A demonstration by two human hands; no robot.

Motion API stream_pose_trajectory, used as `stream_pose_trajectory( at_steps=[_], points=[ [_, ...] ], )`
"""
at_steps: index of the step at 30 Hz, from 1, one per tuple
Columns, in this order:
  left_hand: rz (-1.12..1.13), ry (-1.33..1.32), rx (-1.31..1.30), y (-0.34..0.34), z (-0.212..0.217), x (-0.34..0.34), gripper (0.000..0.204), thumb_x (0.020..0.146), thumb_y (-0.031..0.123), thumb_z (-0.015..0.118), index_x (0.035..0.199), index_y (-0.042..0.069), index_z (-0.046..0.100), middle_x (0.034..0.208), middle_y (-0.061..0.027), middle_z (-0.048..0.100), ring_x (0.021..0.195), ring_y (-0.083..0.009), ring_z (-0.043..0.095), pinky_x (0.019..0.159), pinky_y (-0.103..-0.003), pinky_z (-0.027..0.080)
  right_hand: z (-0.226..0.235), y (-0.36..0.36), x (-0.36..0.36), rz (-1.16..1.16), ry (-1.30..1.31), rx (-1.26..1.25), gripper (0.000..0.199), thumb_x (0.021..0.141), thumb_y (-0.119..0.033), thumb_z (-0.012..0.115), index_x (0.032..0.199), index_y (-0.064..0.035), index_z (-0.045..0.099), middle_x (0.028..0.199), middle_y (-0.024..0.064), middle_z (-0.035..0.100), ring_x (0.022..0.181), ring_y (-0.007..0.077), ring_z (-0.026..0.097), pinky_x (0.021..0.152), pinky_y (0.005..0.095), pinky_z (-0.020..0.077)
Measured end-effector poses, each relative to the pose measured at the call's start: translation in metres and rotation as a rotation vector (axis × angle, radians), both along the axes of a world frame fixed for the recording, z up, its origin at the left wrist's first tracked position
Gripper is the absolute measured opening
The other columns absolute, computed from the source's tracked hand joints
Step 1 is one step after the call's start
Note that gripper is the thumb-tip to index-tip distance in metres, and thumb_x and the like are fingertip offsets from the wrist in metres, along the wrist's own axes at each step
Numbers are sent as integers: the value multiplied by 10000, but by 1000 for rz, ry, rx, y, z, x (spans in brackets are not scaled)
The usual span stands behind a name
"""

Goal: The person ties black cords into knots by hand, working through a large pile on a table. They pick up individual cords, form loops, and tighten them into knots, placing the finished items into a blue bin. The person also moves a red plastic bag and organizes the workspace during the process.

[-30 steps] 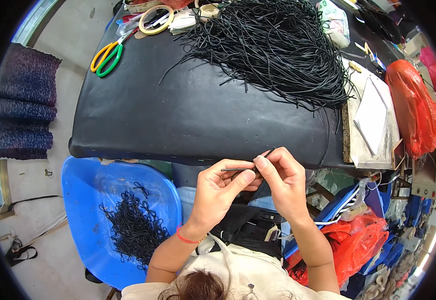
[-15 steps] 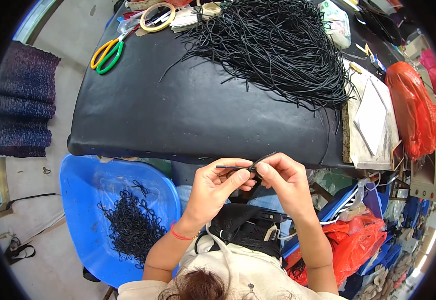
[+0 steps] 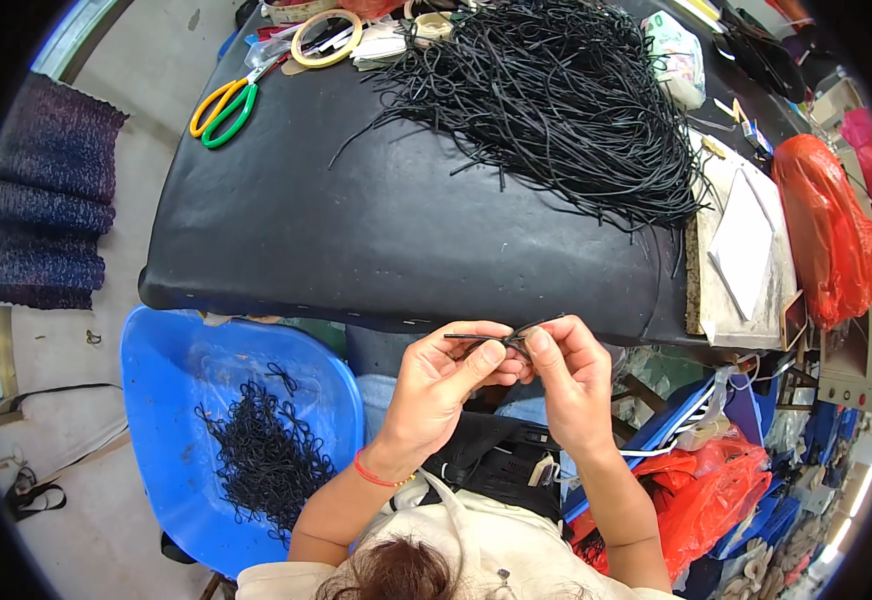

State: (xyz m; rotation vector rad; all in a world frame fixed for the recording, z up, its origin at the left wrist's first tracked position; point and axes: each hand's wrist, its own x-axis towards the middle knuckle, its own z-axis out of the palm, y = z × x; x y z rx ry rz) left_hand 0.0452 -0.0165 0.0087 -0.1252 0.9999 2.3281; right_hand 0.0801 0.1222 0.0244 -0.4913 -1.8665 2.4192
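A short black cord (image 3: 472,337) is pinched between both my hands, just off the near edge of the black-covered table (image 3: 356,240). The thumb and fingers of my left hand (image 3: 444,378) close on it from one side, one end sticking out to the left. My right hand (image 3: 574,380) grips the cord on the other side, its second end pointing up to the right. Where the strands cross between the thumbs there seems to be a loop or knot, partly hidden by fingers. On the table beyond lies a big heap of loose black cords (image 3: 556,110).
Left of my lap stands a blue plastic tub (image 3: 146,400) holding a pile of looped black cords (image 3: 266,450). Scissors (image 3: 226,112) with yellow and green handles and a tape roll (image 3: 301,45) lie at the far left. A worn board (image 3: 701,260) and red bags (image 3: 826,230) are at right.
Both hands have shifted slightly right with the cord, and the thumbs are closer around the crossing. The view has moved a little; the heap and tub look the same.
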Motion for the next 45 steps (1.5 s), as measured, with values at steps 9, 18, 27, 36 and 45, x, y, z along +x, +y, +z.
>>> stream_pose_trajectory(
  at_steps=[9,18,27,36,45],
  points=[
    [123,980,-1401,-33,5,-107,209,746,105,676,940,30,664,1015,-108,559,902,-229,564,791,-319,451,-13,67,-101,-201,391,1269,129,777,-96,646,880,-23,620,837,99,549,827,272,530,722,352,431],
    [478,1342,-1276,-17,15,-64,226,766,21,647,991,43,641,1099,-115,576,1091,-309,522,919,-391,423,-25,62,-123,-244,471,1649,97,785,-155,649,866,-103,639,879,3,580,864,192,512,773,340,325],
    [360,1440,-1187,-5,24,-32,323,812,99,633,1125,29,592,1202,-149,545,1218,-378,417,1012,-499,310,15,54,-83,-70,668,1589,103,750,-68,624,852,-83,626,778,11,553,747,168,539,859,366,340],
    [-277,275,-364,-24,38,-29,205,885,100,583,1048,-18,620,887,-71,652,771,-89,613,702,-226,511,38,31,-25,92,589,1267,286,677,15,708,950,-45,645,747,50,482,595,172,486,502,265,400],
    [-197,47,-189,-21,24,-22,169,891,125,574,996,-3,607,867,-83,648,756,-145,638,651,-261,540,30,22,-42,-171,453,1130,179,728,32,677,889,-23,623,790,96,590,624,191,568,532,279,464]
  ],
)
